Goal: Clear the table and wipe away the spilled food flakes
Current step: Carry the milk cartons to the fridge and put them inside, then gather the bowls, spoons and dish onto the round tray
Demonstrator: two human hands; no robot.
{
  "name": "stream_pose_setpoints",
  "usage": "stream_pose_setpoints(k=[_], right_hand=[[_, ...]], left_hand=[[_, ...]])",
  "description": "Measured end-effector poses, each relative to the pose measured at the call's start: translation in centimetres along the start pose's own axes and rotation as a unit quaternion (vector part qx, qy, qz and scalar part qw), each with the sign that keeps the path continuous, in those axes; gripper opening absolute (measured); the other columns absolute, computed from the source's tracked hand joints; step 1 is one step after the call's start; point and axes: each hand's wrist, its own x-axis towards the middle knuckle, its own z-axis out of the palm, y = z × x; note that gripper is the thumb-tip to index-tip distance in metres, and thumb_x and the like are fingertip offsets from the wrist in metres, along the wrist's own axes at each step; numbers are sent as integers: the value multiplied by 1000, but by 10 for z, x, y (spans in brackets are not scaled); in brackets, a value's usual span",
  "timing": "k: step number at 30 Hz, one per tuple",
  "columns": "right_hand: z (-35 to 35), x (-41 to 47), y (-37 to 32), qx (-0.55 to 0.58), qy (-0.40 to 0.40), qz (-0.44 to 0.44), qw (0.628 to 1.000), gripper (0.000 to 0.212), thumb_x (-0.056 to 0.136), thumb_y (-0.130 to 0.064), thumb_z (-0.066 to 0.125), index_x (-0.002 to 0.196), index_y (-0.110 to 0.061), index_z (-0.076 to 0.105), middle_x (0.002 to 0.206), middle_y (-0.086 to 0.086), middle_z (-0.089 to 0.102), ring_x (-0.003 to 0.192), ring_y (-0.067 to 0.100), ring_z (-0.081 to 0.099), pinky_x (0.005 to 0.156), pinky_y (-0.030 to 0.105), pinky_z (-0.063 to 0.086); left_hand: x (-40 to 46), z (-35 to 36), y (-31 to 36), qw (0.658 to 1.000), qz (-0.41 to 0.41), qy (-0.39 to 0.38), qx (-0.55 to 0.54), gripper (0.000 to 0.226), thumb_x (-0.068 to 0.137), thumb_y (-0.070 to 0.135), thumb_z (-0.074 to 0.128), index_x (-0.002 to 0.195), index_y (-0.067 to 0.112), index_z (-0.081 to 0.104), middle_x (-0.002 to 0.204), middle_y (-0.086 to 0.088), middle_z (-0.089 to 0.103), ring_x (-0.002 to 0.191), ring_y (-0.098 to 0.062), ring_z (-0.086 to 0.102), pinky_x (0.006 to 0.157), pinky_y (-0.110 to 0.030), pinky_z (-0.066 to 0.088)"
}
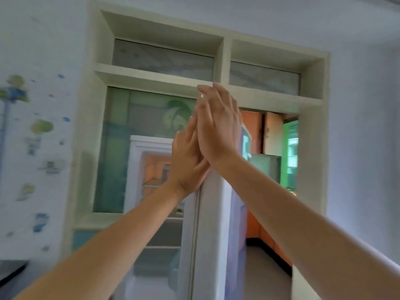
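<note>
Two bare forearms rise from the lower corners and meet at centre. The left hand and right hand are pressed together palm to palm, fingers straight and close together, the right set higher than the left; neither holds anything. The table and the spilled flakes do not appear in this view. Just behind the hands stands a white refrigerator with its door swung open edge-on towards the camera; wire shelves and an orange-lit interior show to the left of the door, which the hands and wrists partly cover. Farther back, a pale, thick-framed opening holds frosted upper panes and a green-tinted patterned pane. Through its right side, orange cabinets and a smooth grey floor are visible. Blurred coloured stickers dot the white wall at left.
</note>
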Motion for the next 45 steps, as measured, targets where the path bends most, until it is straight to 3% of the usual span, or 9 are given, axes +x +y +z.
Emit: stream_pose_setpoints(k=[4, 6, 15, 18, 21, 23, 33, 38, 45], right_hand=[[59, -19, 4, 82, -42, -42, 995, 59, 89, -43, 21, 143, -23, 33, 156, 0, 21, 144, 13, 14, 118, 33, 9], [91, -35, 14, 99, -69, -36, 992, 64, 87, -46, 17, 147, -24, 19, 158, -1, 11, 145, 11, 6, 118, 29, 6], [178, -101, 95, -166, -320, -30, 932, 81, 67, -70, -28, 141, -38, -15, 150, -15, -23, 144, 9, -15, 115, 38, -14], [196, -116, 113, -248, -373, -25, 894, 105, 52, -67, -44, 146, -35, -11, 156, -5, -19, 145, 16, -13, 115, 42, -11], [208, -120, 120, -270, -376, 13, 887, 75, 79, -64, -22, 146, -32, -13, 156, -3, -20, 145, 18, -14, 116, 45, -8], [214, -118, 121, -275, -378, 21, 884, 59, 94, -53, 1, 147, -31, -12, 157, -3, -18, 145, 18, -14, 116, 45, -9], [161, -111, 143, -321, -310, 37, 894, 70, 82, -56, -5, 148, -32, -1, 158, -5, -10, 146, 16, -9, 113, 42, -14], [82, -121, 166, -419, -295, 80, 855, 75, 77, -58, -9, 148, -34, -2, 158, -5, -11, 146, 16, -10, 115, 44, -12], [-58, -158, 176, -557, -271, 171, 766, 71, 77, -66, -13, 141, -37, -15, 148, -9, -25, 142, 18, -18, 108, 45, -20]], left_hand=[[-15, -48, -46, 977, 21, -21, 212, 86, 80, 63, 35, 148, 15, 14, 158, -5, 12, 144, -7, 3, 117, -43, 3], [-24, -64, -69, 952, 41, -43, 301, 76, 83, 50, 36, 146, 11, 21, 155, -8, 22, 142, -13, 14, 116, -35, -2], [-61, -97, -182, 844, -58, -175, 503, 62, 77, 29, 40, 140, 25, 40, 148, -10, 38, 132, -26, 44, 107, -58, 26], [-73, -94, -207, 839, -103, -239, 478, 65, 94, 28, 35, 149, 30, 0, 158, -2, -12, 147, -24, -4, 108, -53, -12], [-78, -86, -217, 838, -104, -260, 467, 65, 97, 33, 28, 145, 33, -16, 146, 5, -36, 144, -20, -20, 109, -52, -19], [-75, -81, -226, 845, -100, -264, 454, 65, 97, 34, 28, 146, 33, -15, 147, 4, -35, 144, -20, -20, 111, -55, -15], [-67, 0, -219, 907, -54, -253, 333, 65, 97, 36, 27, 137, 28, -24, 157, 0, -17, 146, -20, -14, 113, -55, -11], [-70, 64, -189, 933, 10, -264, 245, 62, 79, 52, -9, 138, 34, -17, 158, -1, -10, 146, -24, -8, 109, -61, -12], [-88, 156, -106, 951, 96, -280, 90, 70, 84, 62, -15, 145, 33, 2, 158, -3, 3, 146, -28, 5, 106, -62, -11]])
